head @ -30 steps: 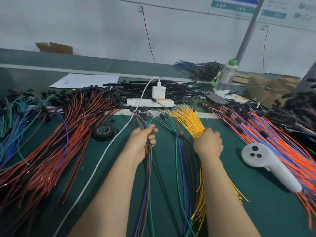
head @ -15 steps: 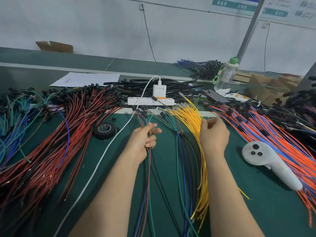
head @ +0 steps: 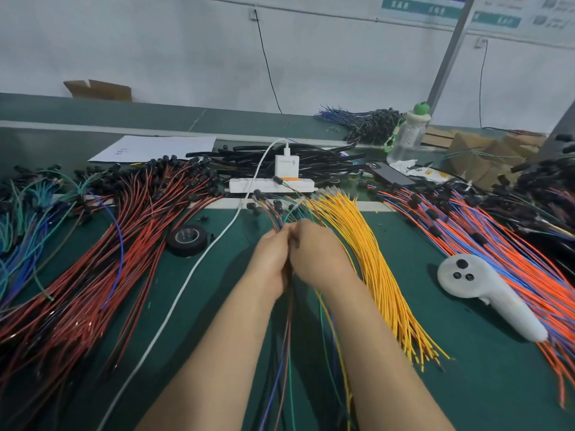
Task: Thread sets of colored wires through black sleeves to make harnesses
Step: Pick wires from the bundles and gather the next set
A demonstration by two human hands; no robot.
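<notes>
**Both hands closed on wire set, mid-table**

Wire set (head: 287, 321) at table (head: 466, 384) centre. Long axis near-to-far, black-capped ends pointing away toward strip (head: 298, 185), tails trailing back between forearms. Thin, flexible, plastic-coated: green, blue, red, dark. Left hand (head: 270, 262) curled round it. Right hand (head: 317, 256) curled too, pressed against left on same set, fingertips hidden. Half a second ago apart, right up by yellow wires (head: 373, 259); now joined. Yellow fan just right of hands, stripped tips toward viewer. Black sleeves (head: 326, 158) piled behind strip. Round glossy tape roll (head: 186, 240) to left. Smooth white controller (head: 485, 290) to right. Red wires (head: 109, 244) far left, orange-blue wires (head: 513, 259) far right.
</notes>
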